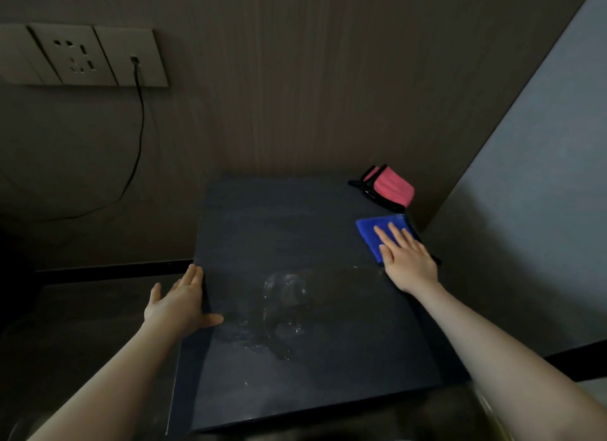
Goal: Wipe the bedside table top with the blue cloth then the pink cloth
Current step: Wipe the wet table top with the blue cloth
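**K:** Blue cloth (pixel 377 232) status?

**M:** Flat on the bedside table top (pixel 295 230), at its right edge, toward the back. Right hand (pixel 407 260) lies on it, palm down, fingers straight and slightly spread, pressing on the near half of the cloth. Nothing curled around it.

**K:** Pink cloth?

**M:** Pink cloth (pixel 392 187) sits bunched in the far right corner of the top, by the wall, just behind the blue one. Black edging or a strap around it, can't tell which. No hand on it.

**K:** Left hand?

**M:** Left hand (pixel 179 304) is at the table's left edge, near the front half. Fingers extended along the side, thumb lying over onto the top surface. Holds no object.

**K:** Surface?

**M:** Dark top, pale smeared marks (pixel 282 309) across the middle and front. A faint streak runs from the marks toward the right hand.

**K:** Anything else?

**M:** Wall socket panel (pixel 83 56) upper left, black cable (pixel 139 135) plugged in and hanging down.
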